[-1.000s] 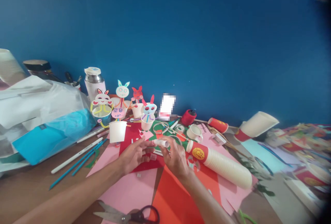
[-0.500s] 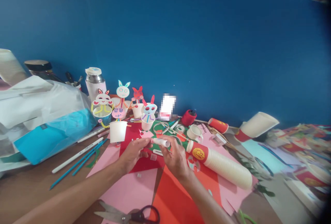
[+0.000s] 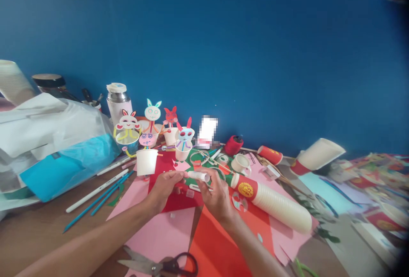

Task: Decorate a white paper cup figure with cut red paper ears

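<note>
Your right hand (image 3: pixel 217 200) pinches a white tube (image 3: pixel 198 176) between thumb and fingers near its right end, with the rest of the tube reaching out to the left, past the fingertips. Your left hand (image 3: pixel 163 189) presses thumb and forefinger together on a small pink piece (image 3: pixel 186 174) right at the tube's left end; whether that piece touches the tube, you cannot tell from here. Both hands are above a red sheet (image 3: pixel 188 203), which lies with pink paper (image 3: pixel 162 231) and an orange-red sheet (image 3: pixel 217 240) on a brown tabletop (image 3: pixel 35 243). Nearest you lie black-handled scissors (image 3: pixel 153 267), blades to the left and spread. On your right, a long stack of paper cups (image 3: pixel 281 205) lies on its side, near a white mug (image 3: pixel 239 164) and a red spool (image 3: pixel 233 145). Beyond your left hand stand paper-cup figures (image 3: pixel 183 151) with drawn faces, a steel-necked flask (image 3: pixel 118 104) behind them; blue sticks (image 3: pixel 96 203) and a blue packet (image 3: pixel 72 164) lie farther left. A plain blue wall (image 3: pixel 223 47) closes the far side. The tube's long axis runs mostly across your view, sloping slightly down to the right, its round end facing right and towards you.
</note>
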{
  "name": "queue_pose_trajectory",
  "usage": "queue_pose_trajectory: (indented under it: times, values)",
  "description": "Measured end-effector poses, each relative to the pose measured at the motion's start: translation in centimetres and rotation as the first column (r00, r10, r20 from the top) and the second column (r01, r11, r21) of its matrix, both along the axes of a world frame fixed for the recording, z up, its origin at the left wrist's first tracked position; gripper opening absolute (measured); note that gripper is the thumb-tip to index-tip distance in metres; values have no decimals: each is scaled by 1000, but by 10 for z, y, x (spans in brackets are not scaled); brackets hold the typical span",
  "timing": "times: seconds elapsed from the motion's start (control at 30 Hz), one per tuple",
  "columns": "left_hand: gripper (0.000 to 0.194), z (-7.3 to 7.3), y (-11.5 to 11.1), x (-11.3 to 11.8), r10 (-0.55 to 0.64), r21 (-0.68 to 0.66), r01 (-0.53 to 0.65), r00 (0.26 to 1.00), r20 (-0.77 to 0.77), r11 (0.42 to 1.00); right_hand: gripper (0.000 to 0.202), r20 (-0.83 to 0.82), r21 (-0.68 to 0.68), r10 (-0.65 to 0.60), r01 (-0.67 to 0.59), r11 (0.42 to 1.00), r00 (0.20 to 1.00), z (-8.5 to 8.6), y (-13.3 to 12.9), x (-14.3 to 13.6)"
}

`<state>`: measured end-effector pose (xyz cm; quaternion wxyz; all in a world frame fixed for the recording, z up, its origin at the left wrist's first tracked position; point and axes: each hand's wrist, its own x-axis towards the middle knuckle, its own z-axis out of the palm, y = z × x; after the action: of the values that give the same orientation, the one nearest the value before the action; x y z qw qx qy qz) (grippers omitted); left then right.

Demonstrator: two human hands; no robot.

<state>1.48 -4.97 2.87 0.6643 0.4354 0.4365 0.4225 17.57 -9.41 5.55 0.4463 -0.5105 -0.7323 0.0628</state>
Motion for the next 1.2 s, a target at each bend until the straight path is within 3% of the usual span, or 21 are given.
queue_pose_trajectory:
  times: [0.2,0.33,0.4,0.5,0.6,0.7,0.8,0.87,0.97,1.07,1.13,1.2]
  values:
    - [23,6,1,-1,11,-74,-2,993,120,997,18,-309,-39,-64,54,998,949,-3,12,3]
    - [15,8,-4,2,-27,-224,89,964,266,970,16,-360,-7,-156,165,986,920,-11,18,3]
    - [12,8,-7,4,-63,-269,171,927,369,948,17,-296,12,-152,163,987,943,-16,16,1]
    - [7,8,-9,4,-99,-246,260,847,522,934,20,-49,117,-49,54,992,998,-22,11,-2]
    - [7,9,-8,2,-92,-218,268,802,591,939,25,231,189,31,-76,979,973,-28,8,-3]
    - [8,10,-5,1,-83,-215,253,807,585,943,23,304,189,19,-79,979,952,-32,8,-3]
    - [9,13,-3,1,-60,-191,199,827,558,961,25,152,96,17,-32,995,988,-33,5,-6]
    - [10,14,-2,1,-29,-177,145,846,532,973,31,-82,-82,32,-39,996,996,-30,3,-9]
    - [10,15,-2,1,-10,-154,103,860,511,983,27,-447,-364,-4,-178,914,895,-20,2,-15]
    - [12,16,-4,1,-43,-106,112,861,507,988,43,-614,-540,-88,-337,771,784,-13,4,-19]
    - [13,17,-5,3,-79,-81,139,857,509,987,49,-682,-608,-122,-466,643,721,-12,6,-20]
    - [14,18,-7,4,-114,-65,170,853,510,983,51,-739,-604,-134,-559,568,661,-14,7,-21]
